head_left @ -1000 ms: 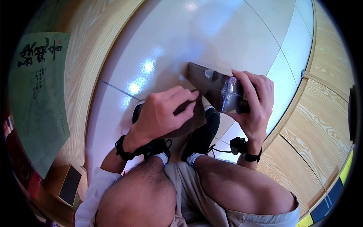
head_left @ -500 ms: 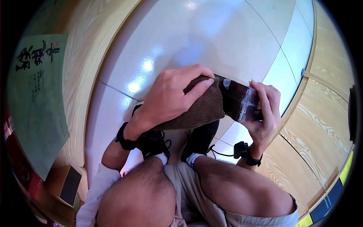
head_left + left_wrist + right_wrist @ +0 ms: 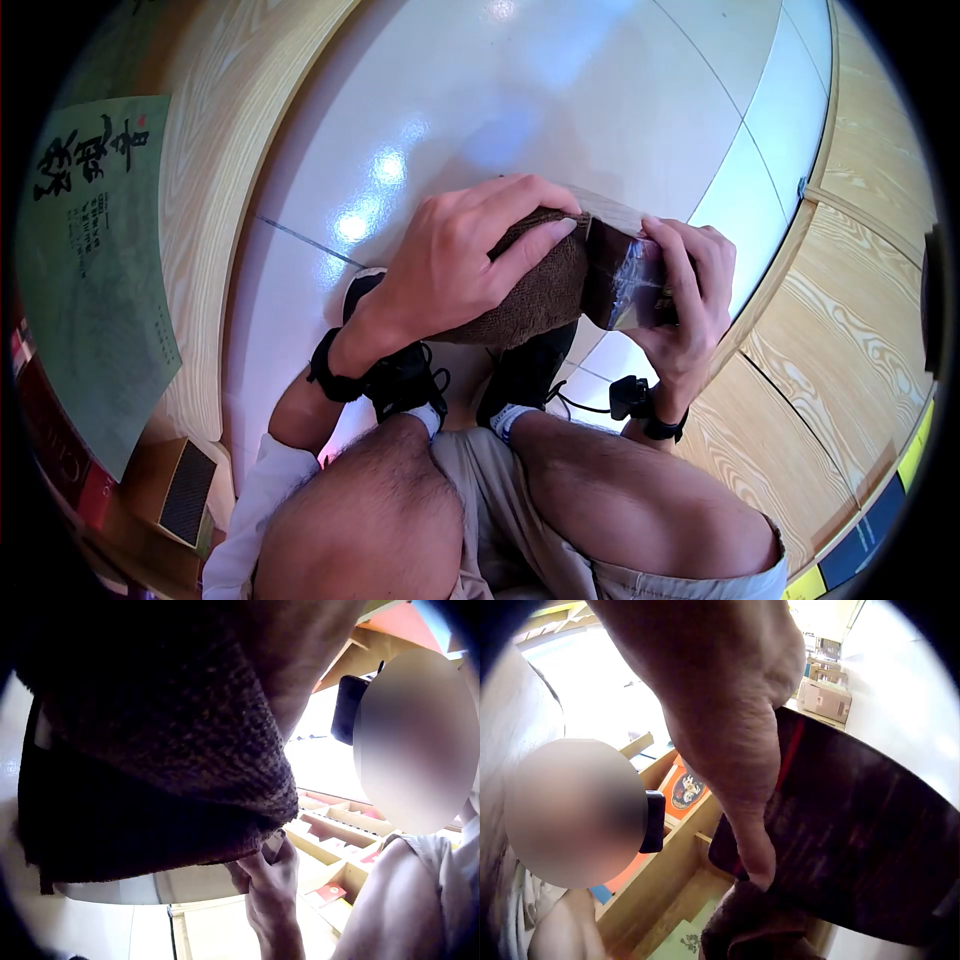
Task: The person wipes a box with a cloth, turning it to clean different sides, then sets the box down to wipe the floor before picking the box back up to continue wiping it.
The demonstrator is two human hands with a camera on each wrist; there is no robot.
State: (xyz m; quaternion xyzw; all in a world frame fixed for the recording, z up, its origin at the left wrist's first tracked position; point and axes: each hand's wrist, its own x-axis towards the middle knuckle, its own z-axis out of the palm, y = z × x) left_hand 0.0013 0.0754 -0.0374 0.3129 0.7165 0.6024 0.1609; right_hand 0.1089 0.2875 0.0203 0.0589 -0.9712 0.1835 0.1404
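Observation:
My left hand (image 3: 455, 265) grips a folded brown cloth (image 3: 535, 290) and presses it against a dark, glossy book (image 3: 625, 280) wrapped in clear film. My right hand (image 3: 690, 290) holds that book from the right, fingers curled over its top edge. In the left wrist view the brown cloth (image 3: 150, 765) fills most of the frame, with the right hand (image 3: 266, 881) below it. From the right wrist, the thumb (image 3: 735, 757) lies across the dark book cover (image 3: 855, 832), and a bit of the cloth (image 3: 757, 930) shows beneath.
I sit above a glossy white tile floor (image 3: 500, 100), black shoes (image 3: 525, 375) under the hands. Curved wooden shelving (image 3: 215, 150) runs on the left with a green printed sheet (image 3: 90, 270); more wooden panels (image 3: 830, 330) stand on the right.
The left hand has brought the cloth up from below onto the book's left part and now covers it. The right hand has drawn the book slightly toward the cloth.

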